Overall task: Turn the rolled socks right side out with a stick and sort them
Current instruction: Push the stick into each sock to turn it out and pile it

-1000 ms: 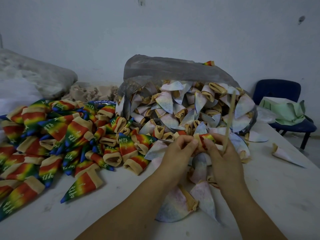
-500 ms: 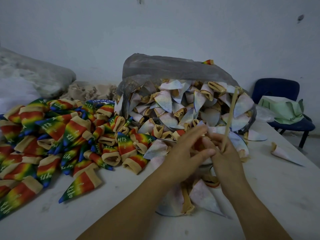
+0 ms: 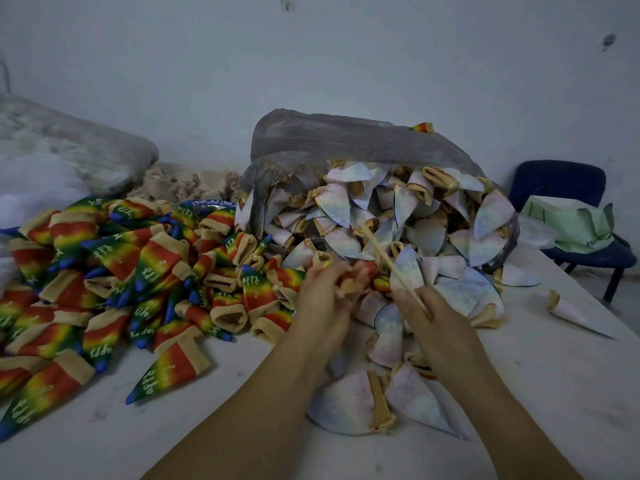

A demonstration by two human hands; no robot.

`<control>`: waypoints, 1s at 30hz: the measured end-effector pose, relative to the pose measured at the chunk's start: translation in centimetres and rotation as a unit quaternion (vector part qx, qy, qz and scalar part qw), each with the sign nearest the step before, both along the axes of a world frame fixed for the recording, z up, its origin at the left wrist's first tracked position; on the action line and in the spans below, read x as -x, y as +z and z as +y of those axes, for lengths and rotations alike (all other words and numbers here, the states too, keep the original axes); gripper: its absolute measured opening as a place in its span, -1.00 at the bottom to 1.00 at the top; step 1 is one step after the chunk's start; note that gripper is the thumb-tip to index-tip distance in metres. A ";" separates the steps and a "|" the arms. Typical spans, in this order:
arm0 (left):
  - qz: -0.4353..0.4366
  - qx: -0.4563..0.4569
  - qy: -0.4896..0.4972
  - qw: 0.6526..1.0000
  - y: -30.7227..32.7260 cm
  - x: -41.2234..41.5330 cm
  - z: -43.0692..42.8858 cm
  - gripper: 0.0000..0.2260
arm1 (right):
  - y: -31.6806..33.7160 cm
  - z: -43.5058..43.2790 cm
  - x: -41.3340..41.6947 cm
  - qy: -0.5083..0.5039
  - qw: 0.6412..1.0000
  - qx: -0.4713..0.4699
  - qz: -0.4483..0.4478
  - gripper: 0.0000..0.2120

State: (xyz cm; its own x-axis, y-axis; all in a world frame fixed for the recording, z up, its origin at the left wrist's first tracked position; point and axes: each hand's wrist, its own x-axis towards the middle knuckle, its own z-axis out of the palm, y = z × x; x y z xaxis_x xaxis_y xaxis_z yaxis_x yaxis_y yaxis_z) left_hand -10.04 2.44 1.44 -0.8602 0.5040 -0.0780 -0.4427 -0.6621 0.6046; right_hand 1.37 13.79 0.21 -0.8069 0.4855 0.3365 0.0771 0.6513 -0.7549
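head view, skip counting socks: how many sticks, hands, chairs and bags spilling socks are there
stick: 1
hands: 2, left hand gripping a sock, right hand holding the stick
blue chair: 1
grey bag spilling pale socks: 1
total: 5

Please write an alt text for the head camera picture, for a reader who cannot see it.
A person's left hand grips a sock while the right hand holds a thin stick beside it, over a white table. Rainbow socks are piled on the left; pale inside-out socks spill from a grey plastic bag behind.
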 end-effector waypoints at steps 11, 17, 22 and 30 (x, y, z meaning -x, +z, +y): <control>-0.147 -0.142 -0.036 0.978 -0.4 2.2 -1.9 -0.82 | 0.2 1.7 -0.8 -0.034 0.963 -0.262 -0.049 -0.61; -0.119 -0.128 -0.031 0.984 -0.4 2.0 -1.7 -0.79 | 0.1 1.5 -0.7 -0.051 0.964 -0.258 -0.037 -0.75; -0.066 -0.109 -0.022 0.992 -0.2 1.8 -1.6 -0.60 | 0.2 1.1 -0.6 -0.054 0.957 -0.280 -0.057 -0.77; 0.019 -0.018 -0.042 0.999 -0.4 1.5 -1.2 -0.85 | 0.5 -0.2 -0.8 -0.066 0.951 -0.295 -0.069 -0.71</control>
State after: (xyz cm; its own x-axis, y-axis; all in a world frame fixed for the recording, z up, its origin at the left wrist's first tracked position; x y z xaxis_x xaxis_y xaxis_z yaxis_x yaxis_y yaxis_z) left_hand -11.57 1.22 1.06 -0.8169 0.5762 -0.0268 -0.4751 -0.6458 0.5978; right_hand 2.15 13.55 0.71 -0.8081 0.3465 0.4763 0.2605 0.9355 -0.2387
